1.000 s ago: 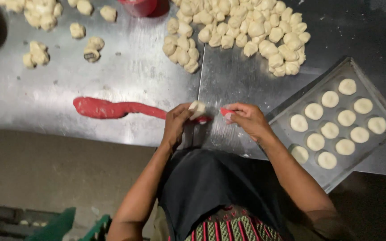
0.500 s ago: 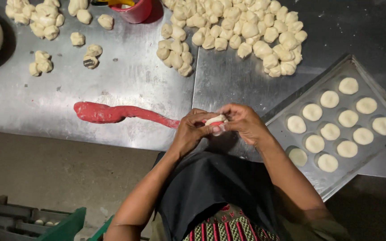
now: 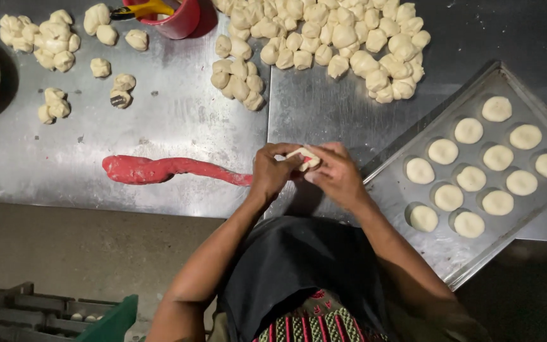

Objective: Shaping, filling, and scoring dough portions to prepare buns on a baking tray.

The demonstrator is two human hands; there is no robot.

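At the steel table's (image 3: 159, 126) near edge, the left hand (image 3: 272, 172) and right hand (image 3: 337, 174) pinch one dough piece (image 3: 303, 158) together beside the red filling rope (image 3: 172, 170), eleven rounds filling the tray (image 3: 438, 247), many raw lumps (image 3: 324, 38) remaining.

A bakery kitchen: steel worktable (image 3: 159, 126), heaped dough pieces (image 3: 324, 38), baking tray (image 3: 451, 253) of rounds.

Dough piece (image 3: 303, 158) — mostly behind fingers (image 3: 286, 166)
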